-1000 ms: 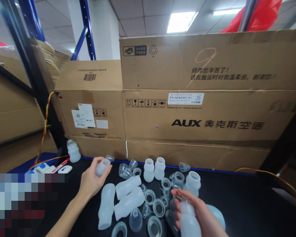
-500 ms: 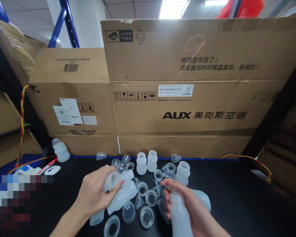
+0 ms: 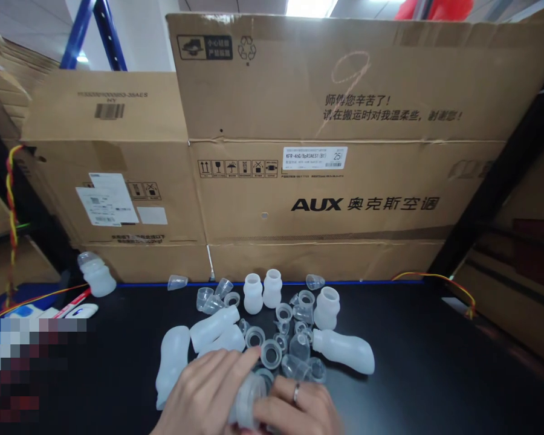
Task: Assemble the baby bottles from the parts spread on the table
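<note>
My left hand [image 3: 208,393] and my right hand [image 3: 299,406] are close together at the bottom middle. Their fingers are closed around the ringed end of a frosted baby bottle [image 3: 249,402]. Most of that bottle is hidden by the hands and the frame edge. Just beyond my fingers lie several translucent collar rings [image 3: 271,354] and clear dome caps [image 3: 295,366]. A frosted bottle [image 3: 173,362] lies left of my left hand, and another bottle [image 3: 344,351] lies on its side to the right.
Three short frosted bottles [image 3: 253,294] stand upright at the back of the black table [image 3: 412,374]. A capped bottle [image 3: 97,275] leans at the far left. A large cardboard box wall [image 3: 344,181] closes off the back. A yellow-red cable [image 3: 462,290] runs at the right.
My two hands, apart before with a frosted piece in the left and a bottle in the right, have come together low in the middle. The view has tilted down slightly.
</note>
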Demonstrator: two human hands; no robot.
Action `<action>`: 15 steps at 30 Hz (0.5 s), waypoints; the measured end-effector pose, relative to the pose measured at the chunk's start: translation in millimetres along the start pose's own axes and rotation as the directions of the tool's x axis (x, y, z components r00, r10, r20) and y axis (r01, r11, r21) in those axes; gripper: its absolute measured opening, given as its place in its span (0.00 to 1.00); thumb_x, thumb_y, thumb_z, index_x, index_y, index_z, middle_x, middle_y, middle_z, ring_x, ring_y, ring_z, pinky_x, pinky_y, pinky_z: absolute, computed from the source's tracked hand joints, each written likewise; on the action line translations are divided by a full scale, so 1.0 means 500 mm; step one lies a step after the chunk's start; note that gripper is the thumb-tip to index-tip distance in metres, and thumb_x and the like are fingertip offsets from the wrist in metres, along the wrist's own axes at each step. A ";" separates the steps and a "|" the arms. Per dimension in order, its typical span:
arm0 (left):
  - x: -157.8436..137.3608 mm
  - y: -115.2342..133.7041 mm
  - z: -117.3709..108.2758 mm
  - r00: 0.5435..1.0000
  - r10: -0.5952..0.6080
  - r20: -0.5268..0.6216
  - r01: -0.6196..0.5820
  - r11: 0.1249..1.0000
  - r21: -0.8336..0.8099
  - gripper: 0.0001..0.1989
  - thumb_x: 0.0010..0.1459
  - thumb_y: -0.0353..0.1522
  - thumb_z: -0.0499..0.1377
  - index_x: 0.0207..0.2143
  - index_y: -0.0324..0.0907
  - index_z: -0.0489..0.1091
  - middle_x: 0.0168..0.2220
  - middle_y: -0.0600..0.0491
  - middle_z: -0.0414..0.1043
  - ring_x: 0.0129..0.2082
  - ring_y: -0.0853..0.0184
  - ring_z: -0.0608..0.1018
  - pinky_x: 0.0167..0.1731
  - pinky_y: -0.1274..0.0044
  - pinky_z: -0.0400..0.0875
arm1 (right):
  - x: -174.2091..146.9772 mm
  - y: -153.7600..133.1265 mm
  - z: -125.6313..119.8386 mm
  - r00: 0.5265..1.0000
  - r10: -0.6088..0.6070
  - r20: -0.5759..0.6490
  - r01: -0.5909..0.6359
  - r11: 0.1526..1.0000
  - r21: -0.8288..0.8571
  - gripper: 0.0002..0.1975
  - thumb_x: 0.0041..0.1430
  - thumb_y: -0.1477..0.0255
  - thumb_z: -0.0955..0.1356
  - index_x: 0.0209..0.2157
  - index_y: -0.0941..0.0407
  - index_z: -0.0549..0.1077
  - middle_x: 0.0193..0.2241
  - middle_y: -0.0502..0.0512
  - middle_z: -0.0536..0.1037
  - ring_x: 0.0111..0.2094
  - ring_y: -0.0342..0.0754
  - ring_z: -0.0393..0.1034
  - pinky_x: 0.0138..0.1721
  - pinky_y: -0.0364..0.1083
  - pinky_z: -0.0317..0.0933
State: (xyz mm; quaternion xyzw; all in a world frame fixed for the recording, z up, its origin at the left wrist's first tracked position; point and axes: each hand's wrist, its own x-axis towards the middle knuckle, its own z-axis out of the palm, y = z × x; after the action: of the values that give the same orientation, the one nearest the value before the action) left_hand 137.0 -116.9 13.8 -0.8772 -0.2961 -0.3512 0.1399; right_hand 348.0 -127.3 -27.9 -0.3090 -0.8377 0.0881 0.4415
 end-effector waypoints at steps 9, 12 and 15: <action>-0.009 -0.007 -0.063 0.821 -0.466 0.330 0.571 0.689 -0.446 0.23 0.52 0.36 0.68 0.52 0.53 0.72 0.31 0.53 0.79 0.27 0.61 0.81 0.26 0.74 0.79 | 0.037 0.004 -0.116 0.961 -0.257 0.101 0.275 0.921 -0.277 0.10 0.66 0.76 0.66 0.38 0.52 0.79 0.25 0.52 0.78 0.25 0.45 0.67 0.28 0.44 0.55; 0.002 -0.066 -0.072 0.784 -0.599 0.163 0.583 0.620 -0.525 0.11 0.55 0.39 0.67 0.36 0.47 0.68 0.30 0.54 0.77 0.25 0.65 0.78 0.25 0.76 0.76 | 0.031 0.019 -0.121 0.997 -0.002 0.079 0.024 0.960 -0.280 0.10 0.66 0.75 0.65 0.42 0.53 0.78 0.35 0.57 0.78 0.28 0.46 0.70 0.30 0.44 0.59; -0.003 -0.157 -0.070 0.649 -0.734 -0.200 0.597 0.654 -0.465 0.16 0.54 0.42 0.67 0.35 0.45 0.66 0.37 0.53 0.76 0.36 0.61 0.79 0.39 0.71 0.76 | 0.024 0.040 -0.118 0.963 0.239 0.124 -0.194 0.935 -0.298 0.10 0.67 0.72 0.65 0.45 0.50 0.78 0.39 0.56 0.78 0.27 0.46 0.71 0.31 0.45 0.59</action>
State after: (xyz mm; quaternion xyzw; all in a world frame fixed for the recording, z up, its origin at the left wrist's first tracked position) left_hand 68.9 -71.5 40.7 -0.6287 -0.5012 -0.5842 -0.1104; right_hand 398.4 -111.7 7.1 -0.4516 -0.8348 0.0398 0.3124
